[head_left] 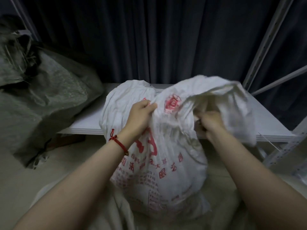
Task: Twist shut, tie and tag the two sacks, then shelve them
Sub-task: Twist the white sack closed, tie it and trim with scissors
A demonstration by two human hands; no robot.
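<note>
A dark curtain backs a white metal rack with a low shelf board; a grey-green sack slumps at the board's left end, top crumpled, no tie discernible; the white sack with red print stands on the floor against the board's front edge, upright so its mouth is within reach; the left hand clenches a fold below the neck, steadying the load; the right hand, blurred, is fisted round the gathered mouth cloth, apparently to begin the twist; a red cord bracelet circles the left wrist.
</note>
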